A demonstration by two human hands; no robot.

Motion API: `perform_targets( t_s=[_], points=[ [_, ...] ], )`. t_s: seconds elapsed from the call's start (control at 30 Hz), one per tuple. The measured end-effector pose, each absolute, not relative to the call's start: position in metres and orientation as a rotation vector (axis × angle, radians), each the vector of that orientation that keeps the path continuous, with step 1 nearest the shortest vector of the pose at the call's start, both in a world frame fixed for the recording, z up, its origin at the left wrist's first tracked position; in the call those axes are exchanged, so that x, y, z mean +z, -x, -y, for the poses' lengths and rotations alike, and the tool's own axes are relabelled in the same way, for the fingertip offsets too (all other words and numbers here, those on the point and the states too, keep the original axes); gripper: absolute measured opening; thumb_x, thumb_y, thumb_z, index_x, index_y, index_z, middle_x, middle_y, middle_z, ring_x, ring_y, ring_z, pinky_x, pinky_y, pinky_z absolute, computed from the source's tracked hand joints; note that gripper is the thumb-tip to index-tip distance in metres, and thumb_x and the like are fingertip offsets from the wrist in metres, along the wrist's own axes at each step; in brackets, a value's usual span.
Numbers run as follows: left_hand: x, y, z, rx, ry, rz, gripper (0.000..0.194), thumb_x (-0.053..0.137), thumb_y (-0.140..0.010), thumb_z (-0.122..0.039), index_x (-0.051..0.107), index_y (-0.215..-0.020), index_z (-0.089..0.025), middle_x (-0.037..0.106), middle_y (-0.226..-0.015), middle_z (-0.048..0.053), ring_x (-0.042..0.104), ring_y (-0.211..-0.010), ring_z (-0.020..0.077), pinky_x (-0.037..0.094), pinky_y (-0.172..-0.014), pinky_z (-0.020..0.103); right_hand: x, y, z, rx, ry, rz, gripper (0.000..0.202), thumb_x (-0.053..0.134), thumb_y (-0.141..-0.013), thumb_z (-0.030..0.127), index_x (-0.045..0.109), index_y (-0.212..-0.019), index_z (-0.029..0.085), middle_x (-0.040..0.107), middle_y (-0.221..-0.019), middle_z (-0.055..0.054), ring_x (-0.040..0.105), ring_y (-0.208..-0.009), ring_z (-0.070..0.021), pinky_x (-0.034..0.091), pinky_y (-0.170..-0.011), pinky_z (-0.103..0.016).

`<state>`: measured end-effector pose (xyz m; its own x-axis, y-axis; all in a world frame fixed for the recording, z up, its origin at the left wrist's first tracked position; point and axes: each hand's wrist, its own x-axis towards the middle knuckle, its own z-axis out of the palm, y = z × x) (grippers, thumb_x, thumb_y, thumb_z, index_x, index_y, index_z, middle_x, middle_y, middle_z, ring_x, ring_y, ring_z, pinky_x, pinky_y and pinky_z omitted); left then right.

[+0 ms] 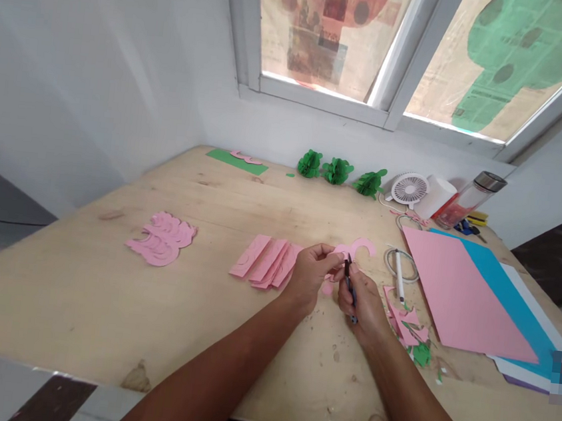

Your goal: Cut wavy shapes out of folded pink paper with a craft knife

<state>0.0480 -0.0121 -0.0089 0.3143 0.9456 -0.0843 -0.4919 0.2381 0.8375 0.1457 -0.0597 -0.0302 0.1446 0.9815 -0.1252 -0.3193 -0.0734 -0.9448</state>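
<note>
My left hand (pixel 312 271) pinches a piece of pink paper (pixel 341 249) between thumb and fingers. A curled strip of the pink paper (pixel 365 246) extends to the right beyond my fingers. My right hand (pixel 363 298) is closed around a slim dark tool (pixel 350 285), its tip against the paper; whether it is a cutter or scissors I cannot make out. Just left of my left hand lie several folded pink paper pieces (pixel 265 261), with curved outlines drawn on some. Further left, cut wavy pink pieces (pixel 161 238) lie in a pile.
Pink and green scraps (pixel 407 324) and a white pen (pixel 399 276) lie right of my hands, near stacked pink sheets (pixel 468 294) and blue sheets (pixel 503 294). Along the wall stand green paper shapes (pixel 336 171), a small fan (pixel 409 190) and a bottle (pixel 470 200). A green strip (pixel 236 161) lies far left.
</note>
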Motion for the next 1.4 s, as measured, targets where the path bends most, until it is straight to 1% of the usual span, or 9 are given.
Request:
perform_targets(
  t_s=[0.13, 0.33, 0.67, 0.9, 1.17, 1.4],
  points=[
    [-0.0075, -0.0473, 0.0133, 1.091, -0.818, -0.702, 0.014, 0.065, -0.066, -0.022, 0.057, -0.06, -0.013, 0.052, -0.051, -0.002, 0.046, -0.048, 0.0082, 0.036, -0.056, 0.025, -0.0301, -0.146, 0.0597, 1.297, 1.135, 0.806, 0.036, 0.053, -0.081, 0.05, 0.054, -0.07, 0.015, 0.034, -0.04, 0.009, 0.019, -0.032, -0.0036, 0.01, -0.032, -0.017],
    [-0.0103, -0.0474, 0.0132, 1.084, -0.838, -0.702, 0.013, 0.064, -0.067, -0.023, 0.057, -0.062, -0.013, 0.051, -0.05, -0.002, 0.046, -0.05, 0.0088, 0.037, -0.056, 0.024, -0.0297, -0.146, 0.0595, 1.281, 1.144, 0.815, 0.037, 0.053, -0.081, 0.05, 0.053, -0.067, 0.016, 0.034, -0.039, 0.009, 0.019, -0.032, -0.0039, 0.01, -0.032, -0.018],
    [-0.0137, -0.048, 0.0123, 1.068, -0.862, -0.675, 0.015, 0.064, -0.068, -0.024, 0.057, -0.062, -0.013, 0.05, -0.049, -0.003, 0.045, -0.049, 0.0083, 0.036, -0.056, 0.024, -0.0292, -0.1459, 0.0596, 1.289, 1.148, 0.797, 0.037, 0.054, -0.079, 0.052, 0.055, -0.071, 0.016, 0.032, -0.04, 0.01, 0.018, -0.033, -0.0041, 0.01, -0.032, -0.018],
    [-0.0125, -0.0477, 0.0113, 1.069, -0.846, -0.687, 0.015, 0.066, -0.066, -0.024, 0.057, -0.06, -0.013, 0.051, -0.049, -0.002, 0.046, -0.049, 0.0086, 0.036, -0.055, 0.024, -0.0277, -0.1448, 0.0591, 1.271, 1.176, 0.798, 0.039, 0.055, -0.077, 0.054, 0.053, -0.07, 0.016, 0.031, -0.039, 0.01, 0.017, -0.032, -0.0042, 0.01, -0.032, -0.017],
    [-0.0106, -0.0473, 0.0125, 1.07, -0.829, -0.686, 0.016, 0.068, -0.063, -0.025, 0.058, -0.06, -0.013, 0.053, -0.05, -0.002, 0.046, -0.048, 0.0085, 0.037, -0.057, 0.025, -0.0274, -0.1456, 0.0598, 1.266, 1.173, 0.805, 0.038, 0.054, -0.079, 0.052, 0.053, -0.067, 0.016, 0.031, -0.039, 0.01, 0.018, -0.032, -0.004, 0.01, -0.032, -0.017],
    [-0.0086, -0.0476, 0.0118, 1.053, -0.831, -0.699, 0.016, 0.068, -0.062, -0.026, 0.058, -0.06, -0.013, 0.051, -0.048, -0.002, 0.046, -0.047, 0.0088, 0.036, -0.055, 0.025, -0.0283, -0.1452, 0.0594, 1.276, 1.131, 0.802, 0.038, 0.054, -0.079, 0.052, 0.053, -0.067, 0.016, 0.032, -0.039, 0.01, 0.017, -0.033, -0.0036, 0.01, -0.033, -0.017]
  ],
)
